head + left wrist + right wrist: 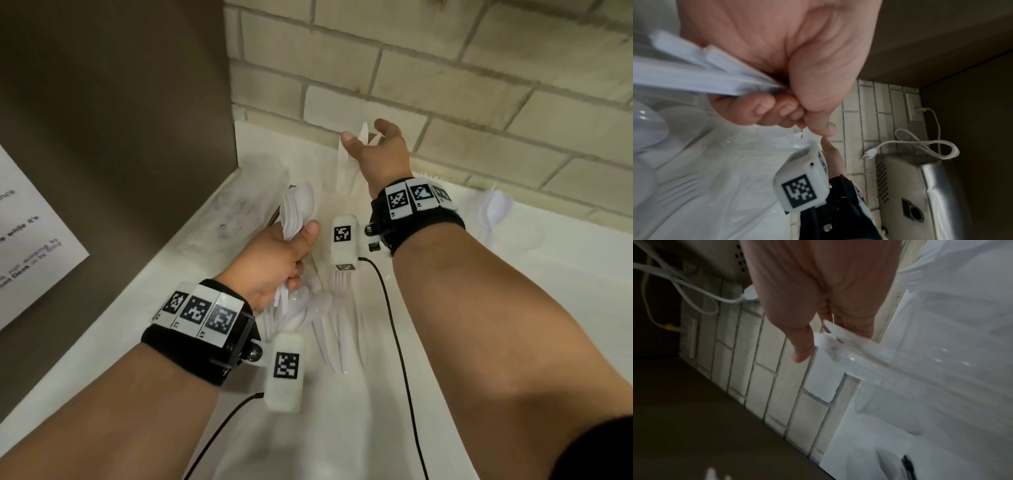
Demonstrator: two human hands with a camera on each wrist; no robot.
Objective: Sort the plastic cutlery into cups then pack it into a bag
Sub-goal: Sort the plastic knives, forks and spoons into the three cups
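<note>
Left hand (pixel 277 260) fingers curled tight round a bundle of spoons (pixel 298 210). Right hand (pixel 380 150) pinches what looks like knives (pixel 344 161), blurred, near brick wall (pixel 445 68).

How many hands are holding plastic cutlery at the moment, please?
2. The left hand grips a bunch of spoons over the counter; the right hand holds white pieces near the brick wall.

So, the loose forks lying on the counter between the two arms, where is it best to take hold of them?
Grip the forks by the handles, coming from above at the near end. They lie flat with tines pointing away, toward the wall, so the handles are likely the freest part to pinch.
</note>
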